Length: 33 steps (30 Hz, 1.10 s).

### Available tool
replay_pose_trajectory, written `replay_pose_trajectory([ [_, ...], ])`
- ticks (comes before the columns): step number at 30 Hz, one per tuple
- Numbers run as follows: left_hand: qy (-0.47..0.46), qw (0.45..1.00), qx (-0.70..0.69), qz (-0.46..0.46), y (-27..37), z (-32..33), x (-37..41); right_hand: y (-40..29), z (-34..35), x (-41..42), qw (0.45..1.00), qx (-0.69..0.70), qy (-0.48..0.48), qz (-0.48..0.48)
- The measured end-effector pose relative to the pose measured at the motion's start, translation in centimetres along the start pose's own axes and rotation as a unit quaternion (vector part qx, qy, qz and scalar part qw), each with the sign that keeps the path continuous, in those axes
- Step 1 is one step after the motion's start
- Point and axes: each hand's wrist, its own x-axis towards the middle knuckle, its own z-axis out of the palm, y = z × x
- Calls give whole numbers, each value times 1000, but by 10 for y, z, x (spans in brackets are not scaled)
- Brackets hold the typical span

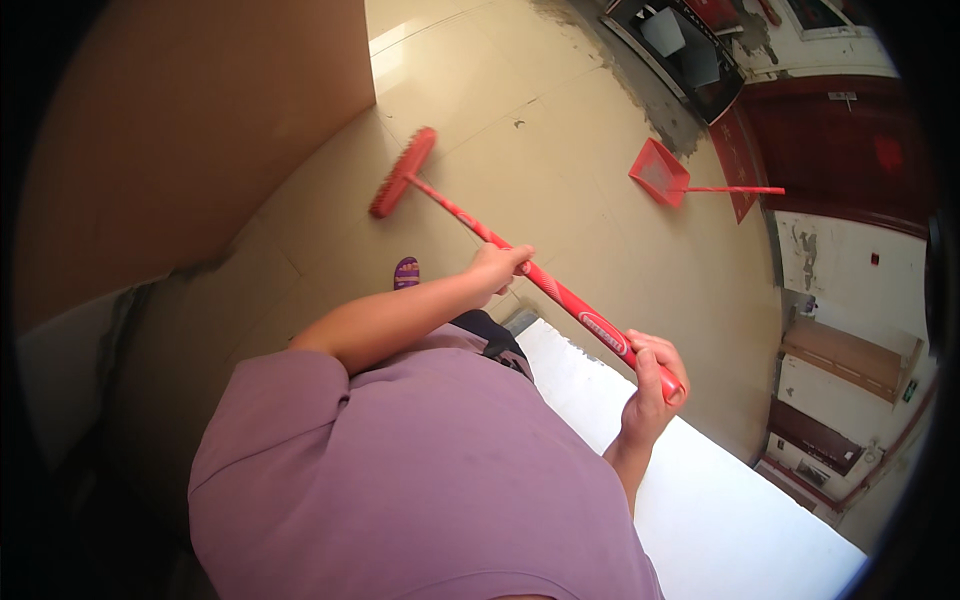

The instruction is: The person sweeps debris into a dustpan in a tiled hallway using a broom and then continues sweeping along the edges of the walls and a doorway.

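A red broom slants across the view, its handle [559, 291] held in both hands. My left hand [497, 268] is wrapped around the middle of the handle. At the top end, my right hand [654, 373] grips it with the thumb lying along the shaft. The bristled broom head [403, 172] is down at the tiled floor [540, 172], ahead and to the left. Further off to the right, a red long-handled dustpan [661, 174] rests apart from the broom. One foot in a purple sandal [406, 273] shows below the broom head.
A brown panel or wall [202, 135] rises on the left, its edge near the broom head. Close on my right is a white wall or ledge [712, 487]. Dark red doors [832, 150] and a black-framed appliance or cabinet [679, 56] stand along the far right side.
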Motion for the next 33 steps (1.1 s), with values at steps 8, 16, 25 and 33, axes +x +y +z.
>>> replay_pose_trajectory([
  [8,104,994,-23,-34,-33,-53,24,59,10,19,970,122,-89,192],
  [16,84,993,-30,-82,-21,-15,67,81,-27,89,961,96,-164,201],
  [25,-96,987,-54,-115,7,141,138,75,-153,179,987,-4,-131,92],
  [33,-148,977,-95,-121,38,240,197,58,-197,235,988,-91,-123,5],
])
